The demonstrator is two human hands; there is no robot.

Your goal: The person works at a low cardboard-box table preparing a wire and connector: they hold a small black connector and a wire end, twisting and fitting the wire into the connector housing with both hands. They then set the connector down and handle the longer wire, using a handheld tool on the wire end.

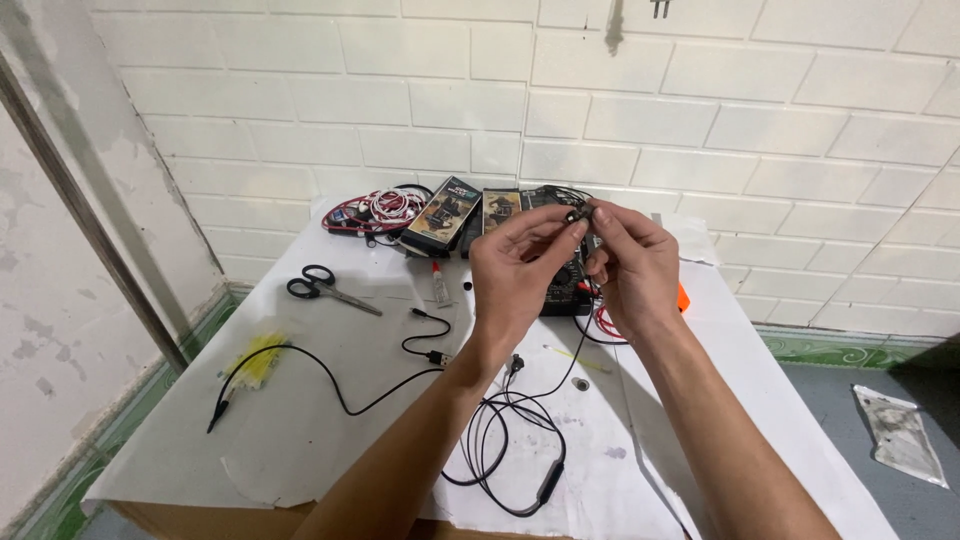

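A small dark earpiece (pixel 578 214) was held above the middle of the white-covered table (pixel 300 420), at twelve o'clock from the wrists. Its long axis could not be told; it was too small. It was pinched between thumb and fingertips of the left hand (pixel 520 270), and the fingertips of the right hand (pixel 630 262) were closed on it from three o'clock. A thin black cable (pixel 520 440) was seen hanging toward six o'clock, coiled on the table. Black-handled scissors (pixel 325 286) lay at nine o'clock, well apart.
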